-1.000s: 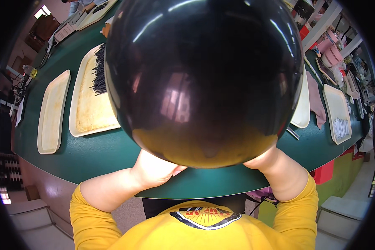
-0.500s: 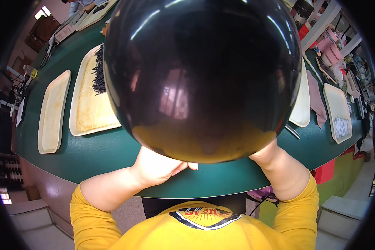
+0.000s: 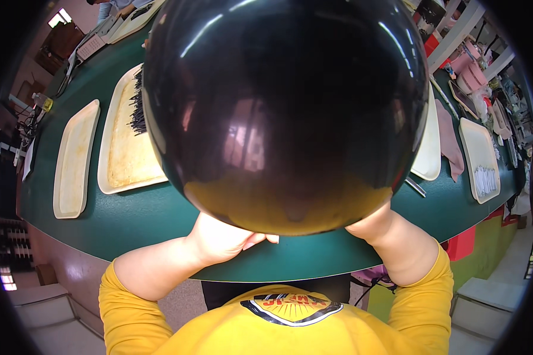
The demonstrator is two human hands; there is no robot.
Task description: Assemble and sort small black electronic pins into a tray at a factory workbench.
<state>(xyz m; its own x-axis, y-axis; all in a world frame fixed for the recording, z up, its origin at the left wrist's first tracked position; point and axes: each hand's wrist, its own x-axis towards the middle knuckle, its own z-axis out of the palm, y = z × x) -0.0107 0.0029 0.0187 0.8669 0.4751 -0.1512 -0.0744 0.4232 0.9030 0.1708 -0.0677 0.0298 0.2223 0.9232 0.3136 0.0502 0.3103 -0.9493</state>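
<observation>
A large glossy black dome [image 3: 296, 118] fills the middle of the view and covers most of what lies under it. At its lower left edge, my left hand [image 3: 222, 235] is over the green table, its visible fingers curled in. Whatever they may hold is hidden. My right hand [image 3: 370, 226] reaches under the dome's lower right edge, and its fingers are out of sight. Left of the dome, a cream tray [image 3: 127, 171] carries a bundle of thin black strands [image 3: 138, 109], partly covered by the dome.
A narrow cream tray [image 3: 71, 177] lies at the far left of the green table [image 3: 314, 266]. To the right are a metal rod [image 3: 416, 187], a pinkish cloth [image 3: 451, 148] and a tray [image 3: 469, 139] with thin white pieces. Another person's hand [image 3: 126, 10] works at the far left.
The dome has shifted slightly left and down in the view. My right hand sits a little further left and is partly covered. The left hand has hardly moved.
</observation>
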